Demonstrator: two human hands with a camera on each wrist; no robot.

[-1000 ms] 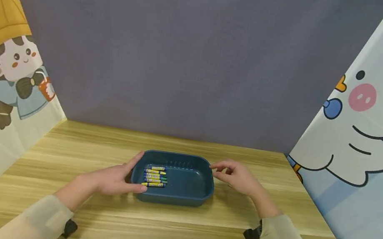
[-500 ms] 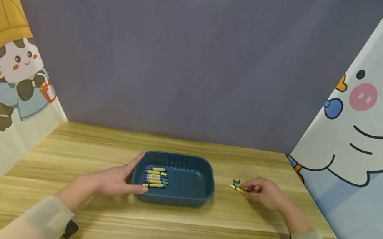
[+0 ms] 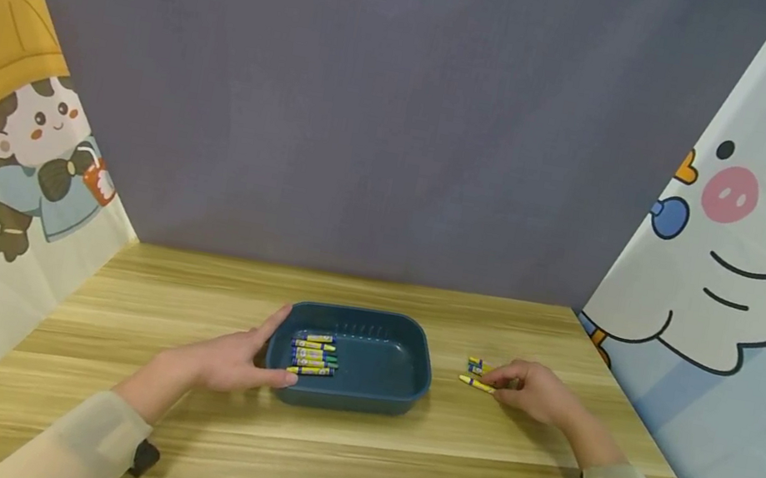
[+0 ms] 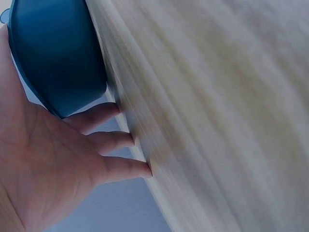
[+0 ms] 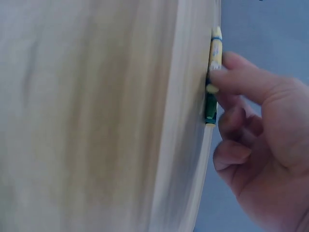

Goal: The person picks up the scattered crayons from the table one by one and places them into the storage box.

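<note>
Right hand (image 3: 531,389) shifted right | pinched crayon (image 3: 476,385) yellow, blue-banded | seemingly yellow-tipped

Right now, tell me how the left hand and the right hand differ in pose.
The left hand has its fingers spread and mostly straight, while the right hand has its fingers curled. The left hand braces one end of the blue tray; the right hand, apart from it, pinches a yellow-wrapped crayon. Both are bare and come from pale sleeves.
</note>
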